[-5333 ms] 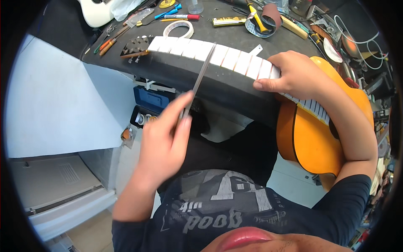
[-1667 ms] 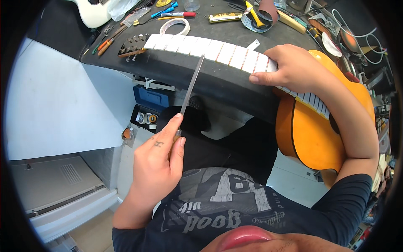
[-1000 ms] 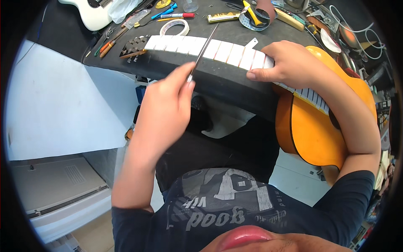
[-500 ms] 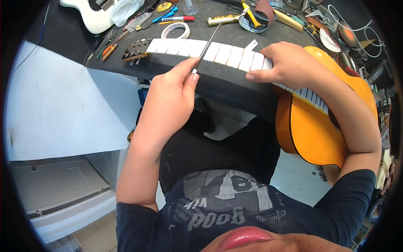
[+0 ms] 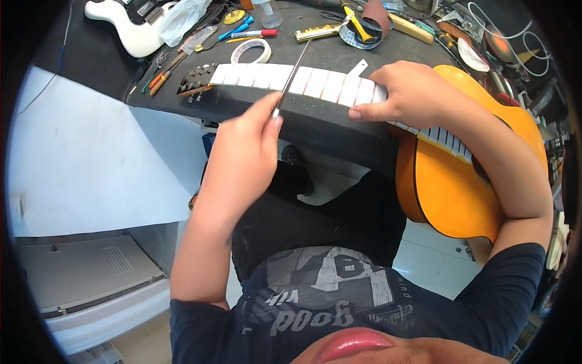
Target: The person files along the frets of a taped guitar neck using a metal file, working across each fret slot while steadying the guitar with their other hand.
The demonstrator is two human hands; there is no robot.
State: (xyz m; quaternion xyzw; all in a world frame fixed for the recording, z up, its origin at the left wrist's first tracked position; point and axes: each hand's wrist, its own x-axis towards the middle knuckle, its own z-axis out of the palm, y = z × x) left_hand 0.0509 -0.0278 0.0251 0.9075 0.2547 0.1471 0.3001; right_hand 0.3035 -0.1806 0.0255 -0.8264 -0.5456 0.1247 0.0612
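Nearest, the person's dark shirt [image 5: 339, 291] and black-clad lap fill the lower middle. At the right, an orange guitar [image 5: 454, 191] lies under the right forearm, which hides much of its sound hole and far half. Its neck [image 5: 330, 85], covered in white strips, runs left along the near edge of the dark bench [image 5: 339, 127], ending in a headstock [image 5: 195, 82] close to the bench's left corner.

The left hand [image 5: 242, 142] is just off that near edge, thumb and fingers closed narrowly around a thin metal file [image 5: 296, 73]; the handle is hidden in the hand. The file slants across the neck, its tip pointing far and to the right; whether it touches the neck I cannot tell. A sliver of a blue box [image 5: 208, 144] shows behind the left forearm, its inside out of sight.

The right hand [image 5: 409, 94] grips the neck, thumb on the near side, fingertips hard to make out.

Just beyond the neck lies a roll of tape [image 5: 267, 53]. Dark bench top shows between the neck and a flat yellow case [image 5: 318, 32]. Farther left, a clear cup [image 5: 268, 17] stands near a red-capped marker [image 5: 262, 33]; its contents are unclear. At the far left, a crumpled plastic bag [image 5: 183, 21] overlaps a white guitar body [image 5: 130, 30] cut off above.
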